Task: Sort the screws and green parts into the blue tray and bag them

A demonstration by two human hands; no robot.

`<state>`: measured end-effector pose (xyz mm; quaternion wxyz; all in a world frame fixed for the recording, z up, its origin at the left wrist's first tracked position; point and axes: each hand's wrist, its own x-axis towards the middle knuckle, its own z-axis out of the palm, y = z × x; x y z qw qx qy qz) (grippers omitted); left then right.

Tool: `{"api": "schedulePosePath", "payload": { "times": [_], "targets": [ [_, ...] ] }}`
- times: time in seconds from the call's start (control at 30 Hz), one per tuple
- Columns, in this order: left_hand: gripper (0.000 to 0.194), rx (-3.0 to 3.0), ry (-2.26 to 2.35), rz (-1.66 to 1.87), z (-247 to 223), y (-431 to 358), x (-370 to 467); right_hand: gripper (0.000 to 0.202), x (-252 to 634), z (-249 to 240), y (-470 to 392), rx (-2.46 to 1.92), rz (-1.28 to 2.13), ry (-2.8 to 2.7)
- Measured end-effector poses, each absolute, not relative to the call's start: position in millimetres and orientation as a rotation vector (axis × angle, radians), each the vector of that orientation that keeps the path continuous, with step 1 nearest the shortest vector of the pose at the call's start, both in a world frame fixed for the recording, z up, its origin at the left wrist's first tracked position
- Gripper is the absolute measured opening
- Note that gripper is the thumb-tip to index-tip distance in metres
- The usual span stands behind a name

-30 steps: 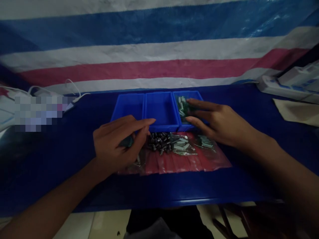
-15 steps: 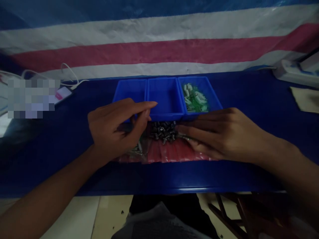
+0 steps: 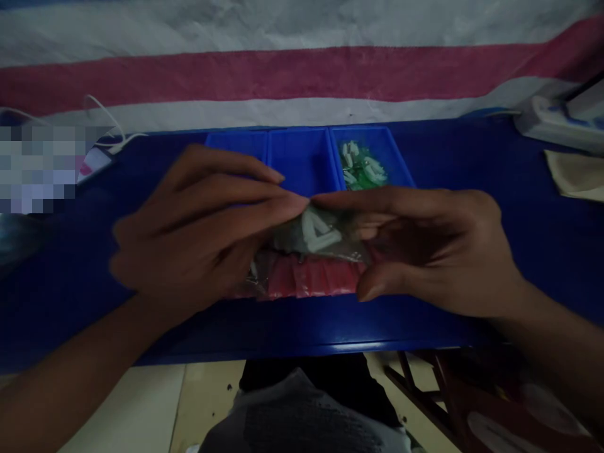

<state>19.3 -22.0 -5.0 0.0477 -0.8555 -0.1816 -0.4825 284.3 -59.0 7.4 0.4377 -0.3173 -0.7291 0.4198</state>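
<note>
A small clear bag (image 3: 321, 236) with white pieces inside hangs between my hands, above a row of red plastic bags (image 3: 316, 277). My left hand (image 3: 202, 233) pinches its top edge from the left, fingers pressed together. From the right, the fingertips of my right hand (image 3: 434, 245) touch the same top edge, its thumb held apart below. Behind are three joined blue bins; the right one (image 3: 401, 157) holds green and white bagged pieces, and the middle one (image 3: 302, 157) shows a bare bottom. The dark screws are hidden behind the bag.
A power strip (image 3: 561, 129) and a beige cloth or paper (image 3: 576, 176) lie at the right. White cables (image 3: 113, 126) and a phone-like object (image 3: 94, 165) are at the left. A wooden stool (image 3: 438, 390) stands below the table's right side.
Both hands have come together, and the clear bag is now raised between them over the dark screws. My right thumb has spread away from its fingers. The view has shifted slightly.
</note>
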Motion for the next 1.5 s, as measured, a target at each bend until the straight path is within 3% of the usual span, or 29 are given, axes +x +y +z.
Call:
{"api": "schedulePosePath", "payload": {
  "times": [0.1,0.2,0.33,0.5,0.6,0.73,0.83,0.93,1.0,1.07,1.13,1.17,1.27,1.5],
  "targets": [
    [0.011,-2.655,-0.899,-1.646,-5.5,-27.8,19.7,0.015,286.2,2.8,-55.8,-0.767,0.672,-1.957],
    [0.010,-2.678,-1.171,-1.819,-2.2,-32.8,27.1,0.019,286.2,-1.9,-54.7,-0.796,0.316,-1.993],
    [0.022,-2.808,-1.338,-2.037,3.8,-34.7,34.7,0.042,282.7,-2.2,-54.7,-0.930,0.233,-1.949],
    [0.031,-2.866,-1.467,-1.785,4.2,-41.5,35.5,0.017,283.1,7.3,-56.3,-0.874,0.124,-2.007],
    [0.042,-2.748,-1.220,-1.699,2.0,-39.2,32.0,0.018,282.5,9.6,-57.8,-0.919,0.250,-1.895],
    [0.062,-2.593,-0.752,-1.426,0.3,-28.1,26.2,0.030,277.4,6.2,-56.8,-0.880,0.846,-1.563],
    [0.058,-2.597,-0.587,-1.263,2.9,-26.8,23.9,0.024,276.5,3.8,-53.8,-0.768,1.269,-1.421],
    [0.041,-2.776,-0.643,-1.188,6.6,-34.2,23.0,0.019,279.8,3.9,-49.9,-0.682,1.460,-1.388],
    [0.029,-2.839,-0.864,-1.284,6.3,-39.7,23.4,0.012,282.2,5.2,-47.8,-0.721,1.418,-1.531],
    [0.024,-2.840,-1.092,-1.431,3.2,-43.1,24.7,0.020,282.8,6.1,-47.5,-0.753,1.152,-1.721],
    [0.028,-2.862,-1.222,-1.531,-0.6,-43.9,26.8,0.012,281.0,5.6,-49.4,-0.766,0.866,-1.809],
    [0.031,-2.892,-1.233,-1.566,-2.1,-43.8,28.0,0.019,279.5,4.8,-50.7,-0.773,0.799,-1.815],
    [0.035,-3.000,-1.252,-1.651,-3.2,-42.5,30.8,0.039,277.4,1.4,-50.4,-0.830,0.881,-1.737],
    [0.026,-2.913,-1.393,-1.991,1.3,-36.4,29.8,0.041,318.1,0.9,1.2,-1.008,0.799,-1.408]
  ]
}}
